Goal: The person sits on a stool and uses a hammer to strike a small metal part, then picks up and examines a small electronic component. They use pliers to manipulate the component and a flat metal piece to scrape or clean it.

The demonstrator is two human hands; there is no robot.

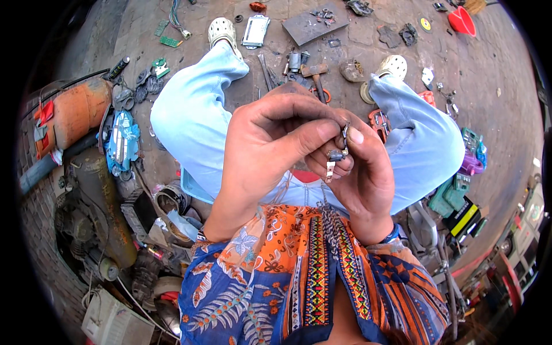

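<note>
Part (pixel 335 155) (small, metallic) sat between left hand (pixel 273 132) and right hand (pixel 368 169) — left pinched its upper end, right gripped it in fingers.

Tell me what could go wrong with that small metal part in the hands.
The small metal part sits at the fingertips of the left hand and right hand, so it might slip out. If dropped, it could be hard to find on the ground, where a hammer and many loose pieces lie. The fingers are bare, so a thin edge might nick them.
</note>
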